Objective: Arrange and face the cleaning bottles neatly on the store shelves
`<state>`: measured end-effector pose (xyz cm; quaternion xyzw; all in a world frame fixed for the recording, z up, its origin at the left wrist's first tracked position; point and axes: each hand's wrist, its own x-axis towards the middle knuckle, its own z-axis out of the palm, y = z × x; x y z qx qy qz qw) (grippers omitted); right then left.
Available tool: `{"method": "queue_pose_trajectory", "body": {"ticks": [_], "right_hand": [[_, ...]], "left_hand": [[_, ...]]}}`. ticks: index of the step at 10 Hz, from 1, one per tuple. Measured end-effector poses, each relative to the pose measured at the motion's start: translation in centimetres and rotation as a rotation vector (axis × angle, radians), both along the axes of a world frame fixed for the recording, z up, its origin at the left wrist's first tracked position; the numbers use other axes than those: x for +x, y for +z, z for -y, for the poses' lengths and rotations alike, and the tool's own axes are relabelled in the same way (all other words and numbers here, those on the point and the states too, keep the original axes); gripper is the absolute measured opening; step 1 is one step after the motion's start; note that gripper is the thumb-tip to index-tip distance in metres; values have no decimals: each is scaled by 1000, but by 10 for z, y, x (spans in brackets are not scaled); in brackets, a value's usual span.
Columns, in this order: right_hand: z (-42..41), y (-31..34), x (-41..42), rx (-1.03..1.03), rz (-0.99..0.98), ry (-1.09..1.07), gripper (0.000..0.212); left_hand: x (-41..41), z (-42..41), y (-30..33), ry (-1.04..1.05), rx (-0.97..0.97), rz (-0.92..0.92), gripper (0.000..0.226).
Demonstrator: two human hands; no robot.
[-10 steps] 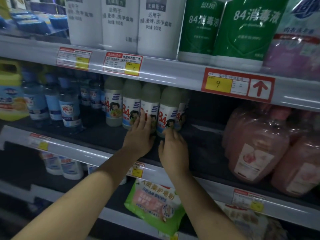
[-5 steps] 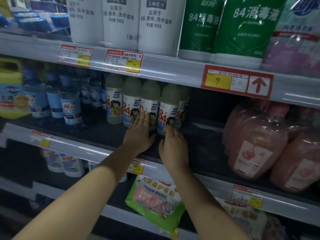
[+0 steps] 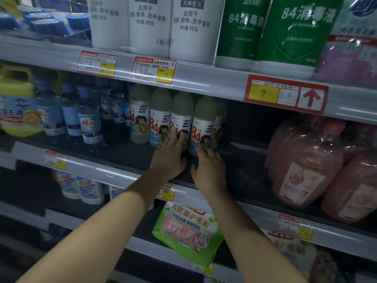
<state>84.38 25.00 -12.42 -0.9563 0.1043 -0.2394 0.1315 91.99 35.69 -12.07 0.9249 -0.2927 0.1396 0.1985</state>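
Observation:
A row of grey-capped white "84" disinfectant bottles (image 3: 161, 117) stands on the dark middle shelf (image 3: 126, 154). My left hand (image 3: 170, 156) reaches in with straight fingers touching the front of the third bottle (image 3: 182, 113). My right hand (image 3: 209, 167) lies beside it, its fingertips against the base of the fourth bottle (image 3: 204, 123). Neither hand wraps a bottle. More bottles of the same kind stand behind the front row, partly hidden.
Blue bottles (image 3: 89, 123) and a yellow jug (image 3: 17, 103) stand left on the same shelf, pink shrink-wrapped jugs (image 3: 304, 166) right. White and green large bottles (image 3: 238, 31) fill the shelf above. A green pouch (image 3: 187, 229) lies on the shelf below.
The view has drifted slightly. Both hands stay at the bottle fronts with barely any movement.

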Motion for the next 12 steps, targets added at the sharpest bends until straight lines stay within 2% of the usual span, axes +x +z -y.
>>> {"method": "queue_pose_trajectory", "body": {"ticks": [3,5,6,8,10,11,12], "right_hand": [[3,0,3,22,-105,37,75],[4,-2,6,11,-157,22,75],[3,-2,4,-4,-133,11,74],[2,-1,3,12,-92,-5,86],[-4,4,0,67,-60,-6,93],[-9,16,-12,-12,-76,-38,91],[-8,24,-25,-90,-41,-78,90]], "left_hand": [[-2,1,1,4,33,72,82],[-3,2,1,-53,81,180,77],[-4,2,1,-83,32,176,77],[-6,-1,1,-131,-56,221,81],[-8,0,3,-259,-6,355,81],[-16,-3,12,-347,96,332,81],[-22,-6,21,-448,48,339,85]]}}
